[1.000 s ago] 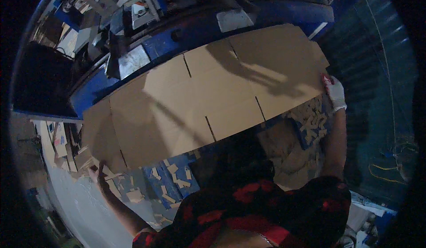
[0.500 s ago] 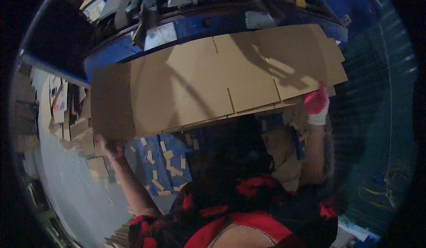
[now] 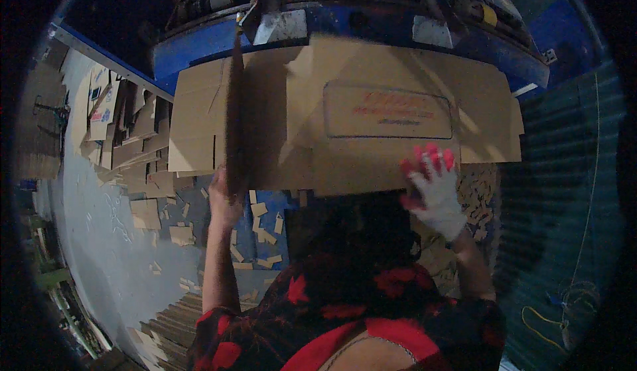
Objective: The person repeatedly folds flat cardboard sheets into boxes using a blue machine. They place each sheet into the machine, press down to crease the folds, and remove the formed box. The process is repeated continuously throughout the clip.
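A brown cardboard sheet (image 3: 371, 162) lies across the front of the blue machine, with a framed red print on its upward face. Its left part is folded up into a steep flap (image 3: 237, 106). My bare left hand (image 3: 225, 195) grips the near lower edge of that flap, its fingers partly hidden by the board. With fingers spread, my right hand (image 3: 432, 192), in a white glove with red fingertips, rests at the near right part of the printed panel. More slotted cardboard (image 3: 194, 116) shows beneath on the left.
The blue machine (image 3: 192, 58) with metal plates and dark bars stands at the far side. Stacked cardboard pieces (image 3: 126, 116) lie to the left, and small offcuts (image 3: 265, 235) are scattered on the floor. A green corrugated wall (image 3: 557, 179) stands at the right, with a yellow cable (image 3: 534, 321) near it.
The plain sheet held at both ends has come down to the machine front, and a printed face now shows with a flap raised at left. My right hand has left the edge and opened.
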A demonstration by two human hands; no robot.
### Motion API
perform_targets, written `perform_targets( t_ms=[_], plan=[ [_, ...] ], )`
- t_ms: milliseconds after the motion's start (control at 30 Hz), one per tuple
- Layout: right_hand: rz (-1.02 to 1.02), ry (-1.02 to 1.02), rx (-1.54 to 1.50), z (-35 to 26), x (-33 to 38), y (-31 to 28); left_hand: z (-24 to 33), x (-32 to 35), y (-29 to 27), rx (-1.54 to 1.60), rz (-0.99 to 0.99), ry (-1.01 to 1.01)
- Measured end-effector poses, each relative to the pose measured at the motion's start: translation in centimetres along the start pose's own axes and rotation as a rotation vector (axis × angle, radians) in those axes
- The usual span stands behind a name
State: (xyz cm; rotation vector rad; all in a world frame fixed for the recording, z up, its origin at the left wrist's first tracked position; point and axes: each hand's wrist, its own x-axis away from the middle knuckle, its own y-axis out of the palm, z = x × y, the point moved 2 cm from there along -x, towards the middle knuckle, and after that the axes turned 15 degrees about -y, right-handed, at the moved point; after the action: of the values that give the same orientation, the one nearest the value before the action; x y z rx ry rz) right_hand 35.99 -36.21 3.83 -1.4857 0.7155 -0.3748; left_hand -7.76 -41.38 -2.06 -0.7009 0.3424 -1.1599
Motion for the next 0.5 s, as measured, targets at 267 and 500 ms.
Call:
perform_targets(
  t_ms=[267, 500],
  plan=[
    [0.075, -0.161, 0.231, 2.4, 0.3, 3.3, 5.1, -2.3, 2.7, -0.174, 0.136, 0.507],
    [0.224, -0.112, 0.372, 9.2, -5.2, 4.4, 9.3, -10.9, 4.6, -0.2, 0.235, 0.645]
  ],
)
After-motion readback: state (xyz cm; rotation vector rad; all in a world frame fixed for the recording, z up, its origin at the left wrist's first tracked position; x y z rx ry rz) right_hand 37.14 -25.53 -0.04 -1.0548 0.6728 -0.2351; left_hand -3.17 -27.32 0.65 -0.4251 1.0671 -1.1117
